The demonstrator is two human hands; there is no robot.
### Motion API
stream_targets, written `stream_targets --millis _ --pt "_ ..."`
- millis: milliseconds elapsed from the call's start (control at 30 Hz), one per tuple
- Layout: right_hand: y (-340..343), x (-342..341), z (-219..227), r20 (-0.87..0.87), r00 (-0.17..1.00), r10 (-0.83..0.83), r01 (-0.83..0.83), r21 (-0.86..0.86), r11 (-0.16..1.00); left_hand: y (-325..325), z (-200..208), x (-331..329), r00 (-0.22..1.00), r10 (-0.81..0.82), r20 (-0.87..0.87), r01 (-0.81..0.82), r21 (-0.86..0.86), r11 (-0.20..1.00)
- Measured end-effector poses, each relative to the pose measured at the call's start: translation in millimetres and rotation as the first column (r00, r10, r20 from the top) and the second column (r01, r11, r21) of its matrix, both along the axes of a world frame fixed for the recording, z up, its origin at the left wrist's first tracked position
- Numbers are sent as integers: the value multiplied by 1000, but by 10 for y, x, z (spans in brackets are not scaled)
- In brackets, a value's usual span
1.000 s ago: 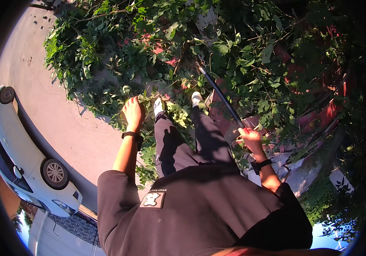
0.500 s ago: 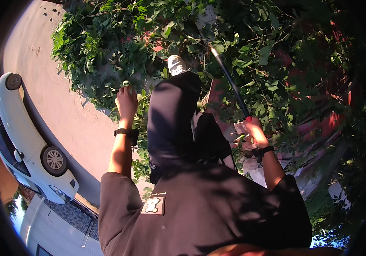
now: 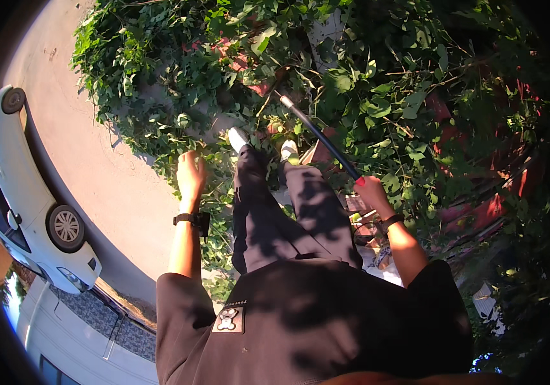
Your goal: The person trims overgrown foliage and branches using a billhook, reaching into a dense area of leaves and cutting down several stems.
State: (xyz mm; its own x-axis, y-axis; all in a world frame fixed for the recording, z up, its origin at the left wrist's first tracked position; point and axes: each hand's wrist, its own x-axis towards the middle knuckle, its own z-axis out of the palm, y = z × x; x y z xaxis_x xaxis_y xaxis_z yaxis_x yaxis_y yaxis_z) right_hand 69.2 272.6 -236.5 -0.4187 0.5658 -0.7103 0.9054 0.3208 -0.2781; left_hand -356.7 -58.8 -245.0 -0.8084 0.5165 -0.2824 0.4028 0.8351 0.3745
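Observation:
My right hand (image 3: 372, 193) is closed round the red-ended grip of a long black pole (image 3: 321, 136). The pole slants forward and left, its pale metallic tip (image 3: 286, 101) over leafy vines (image 3: 377, 99). Past the tip, any thin end is lost among the stems. My left hand (image 3: 191, 179) hangs at my left side above the edge of the greenery, fingers curled in a loose fist. Nothing shows in it, though its palm is turned out of sight. A small pale green object (image 3: 183, 120) lies among the leaves ahead of it.
Both my shoes (image 3: 239, 139) stand among cut or trailing leaves. Red pieces (image 3: 486, 208) lie tangled in the vines on the right. Pale pavement (image 3: 118, 176) runs along the left, with a white car (image 3: 37, 186) parked on it and a pale building behind.
My legs have moved from one raised, bent knee to both feet down. The pole's tip has swung left and lower in view. My left hand has drawn back slightly.

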Motion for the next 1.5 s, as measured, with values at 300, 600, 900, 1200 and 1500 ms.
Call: stream_targets --millis 300,600,900,1200,1500 --pt "366 -2779 -95 -398 915 71 -125 -111 986 -646 -58 375 994 85 71 -84 -10 996" --pt "88 -4993 739 -600 800 -5 -124 -174 977 -1120 -208 190 969 108 222 -87 -102 991" --pt "-876 17 -816 533 793 -295 334 24 942 -1390 -682 -341 933 -10 361 18 -19 1000" --pt "-1345 -237 298 543 809 -225 322 -88 943 -1429 -621 -561 915 -30 403 52 -44 998" --pt "-1102 -1237 15 -57 991 -120 122 28 992 -1361 -37 -378 970 28 243 -21 -31 999"
